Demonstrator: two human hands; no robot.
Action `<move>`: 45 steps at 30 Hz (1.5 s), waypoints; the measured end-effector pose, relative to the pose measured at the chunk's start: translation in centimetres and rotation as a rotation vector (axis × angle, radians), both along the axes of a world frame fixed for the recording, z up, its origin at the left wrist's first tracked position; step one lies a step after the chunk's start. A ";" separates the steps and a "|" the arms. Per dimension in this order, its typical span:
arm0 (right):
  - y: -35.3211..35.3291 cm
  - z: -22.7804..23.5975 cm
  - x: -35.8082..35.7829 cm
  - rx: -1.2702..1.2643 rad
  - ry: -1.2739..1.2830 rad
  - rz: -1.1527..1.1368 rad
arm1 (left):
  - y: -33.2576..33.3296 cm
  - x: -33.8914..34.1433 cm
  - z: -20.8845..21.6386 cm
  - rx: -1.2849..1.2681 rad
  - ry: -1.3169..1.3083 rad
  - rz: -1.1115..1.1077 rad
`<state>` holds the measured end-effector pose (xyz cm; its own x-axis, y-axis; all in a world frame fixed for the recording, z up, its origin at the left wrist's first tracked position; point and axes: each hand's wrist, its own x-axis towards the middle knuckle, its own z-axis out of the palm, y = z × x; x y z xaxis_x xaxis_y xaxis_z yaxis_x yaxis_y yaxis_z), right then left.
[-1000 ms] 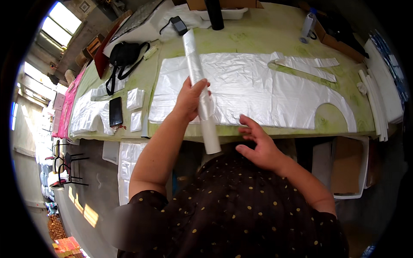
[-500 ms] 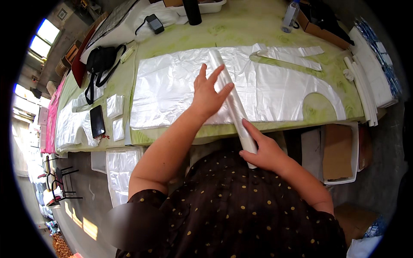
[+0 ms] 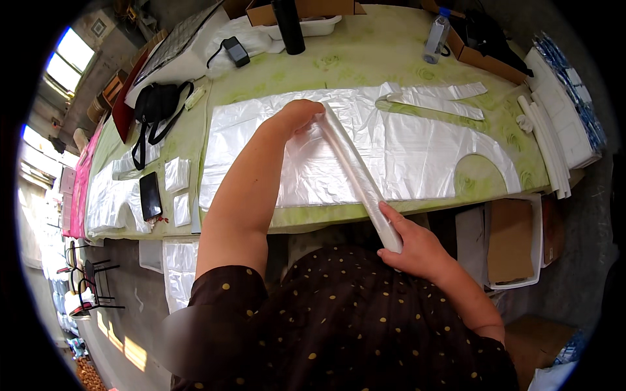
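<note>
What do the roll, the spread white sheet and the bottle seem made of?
Roll: probably glossy plastic film, given its bright lengthwise streaks. White sheet: likely thin, shiny plastic, judging by its crinkles. Bottle: clear, probably plastic; its body looks see-through.

From my end of the feed I can read no text, number or sign; any print on the clear bottle [image 3: 435, 42] or the square wall plaque [image 3: 98, 27] is too small to make out.
</note>
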<state>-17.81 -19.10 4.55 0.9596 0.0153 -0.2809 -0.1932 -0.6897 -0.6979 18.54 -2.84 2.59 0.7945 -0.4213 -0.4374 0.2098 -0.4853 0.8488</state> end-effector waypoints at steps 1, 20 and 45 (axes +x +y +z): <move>0.0 -0.1 -0.1 -0.015 -0.019 0.004 | -0.1 -0.2 0.0 0.022 -0.035 -0.005; -7.5 -2.3 -21.2 0.067 0.286 -0.234 | -1.6 -2.3 -1.6 0.509 -0.515 -0.139; -5.6 -6.3 -22.7 0.278 0.270 -0.498 | -0.9 -1.4 -2.4 0.341 -0.423 0.045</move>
<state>-40.54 -24.75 -1.73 0.7664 -0.3074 -0.5640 -0.6387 -0.2712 -0.7201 17.17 -3.70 0.21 0.9447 -0.2731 -0.1817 -0.0889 -0.7463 0.6597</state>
